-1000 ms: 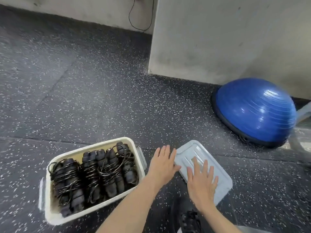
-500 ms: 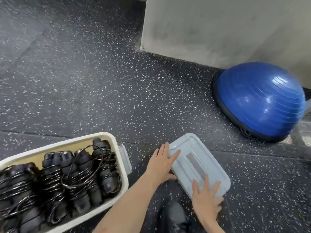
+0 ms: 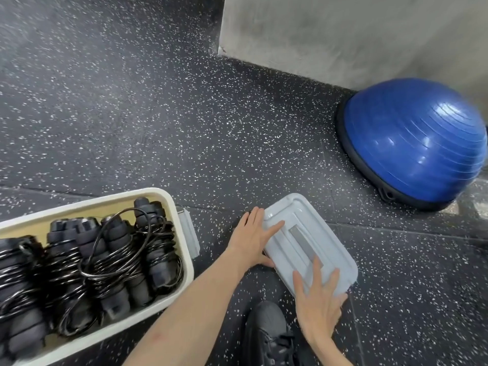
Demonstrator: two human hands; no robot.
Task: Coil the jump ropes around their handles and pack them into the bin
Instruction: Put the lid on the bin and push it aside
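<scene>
Both hands are lying on the bin lid on a speckled gym floor (image 3: 163,133).

The black rubber floor is meeting a grey concrete wall (image 3: 343,35) at 1 o'clock, with a glossy blue balance dome (image 3: 414,143) at 3 o'clock. The coiled jump ropes (image 3: 87,265), black cord around foam handles, are filling the cream plastic bin (image 3: 182,249) at 8 o'clock. The left hand (image 3: 250,241) and right hand (image 3: 317,310) are resting straight-fingered, grip apart, on the ridged grey lid (image 3: 298,228); no writing is readable.

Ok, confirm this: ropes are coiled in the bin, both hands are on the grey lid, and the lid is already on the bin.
Wrong on the last point. The head view shows the grey lid lying on the floor beside the bin, which is uncovered. The rest stands: coiled ropes inside, left hand and right hand on the lid.
</scene>
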